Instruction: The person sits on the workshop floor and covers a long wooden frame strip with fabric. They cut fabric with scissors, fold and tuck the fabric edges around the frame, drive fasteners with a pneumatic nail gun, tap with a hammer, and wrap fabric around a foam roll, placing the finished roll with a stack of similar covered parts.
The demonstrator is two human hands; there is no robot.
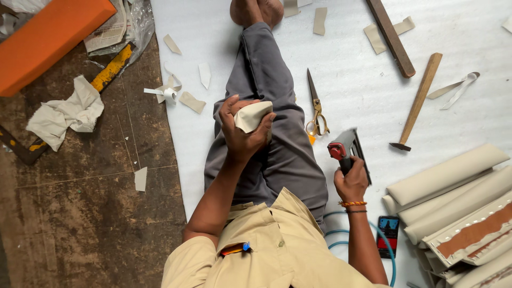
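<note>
A small cream upholstered piece [253, 116] is gripped by the closed fingers of the left hand [241, 130], held above the grey trouser leg [269, 106] that is stretched out on the white foam sheet [362, 96]. The handle of a pneumatic staple gun [346, 150], grey with a red rear cap, is clasped by the closed fingers of the right hand [352, 178], and the tool is held just right of the leg, low over the sheet. An orange bracelet [352, 204] is worn on the right wrist. Brass-handled scissors [316, 109] are laid on the sheet between the leg and the staple gun, a little farther away. A wooden-handled hammer [418, 104] and a dark wooden strip [391, 36] are seen farther to the right. Cream padded rolls [448, 178] are stacked at the near right, with a blue air hose [341, 242] curled beside the right forearm. An orange cushion [48, 37] and a crumpled cloth [66, 114] are found on the dark floor [80, 213] at the far left, and fabric scraps [192, 101] are scattered near them.
</note>
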